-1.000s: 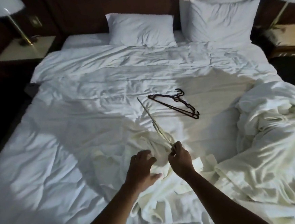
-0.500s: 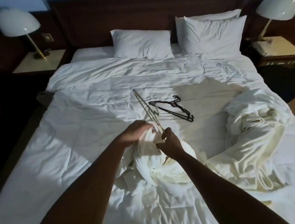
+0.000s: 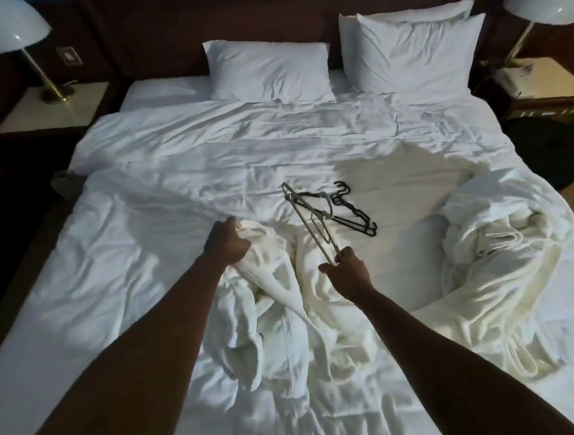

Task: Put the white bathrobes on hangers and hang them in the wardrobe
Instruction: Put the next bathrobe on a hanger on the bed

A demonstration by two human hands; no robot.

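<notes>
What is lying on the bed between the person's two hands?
In the head view, a crumpled white bathrobe fills the gap: the left hand grips its edge, the right hand holds a pale hanger above it.

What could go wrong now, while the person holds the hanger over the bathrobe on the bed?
1. The right hand pinches the light hanger only at one end, so it may swing or slip.
2. The bathrobe lies crumpled, gripped by the left hand; finding the collar and sleeves may be slow, and the hanger could snag in a fold.
3. The hanger's far end sits close over the dark hangers and might catch on them.
</notes>
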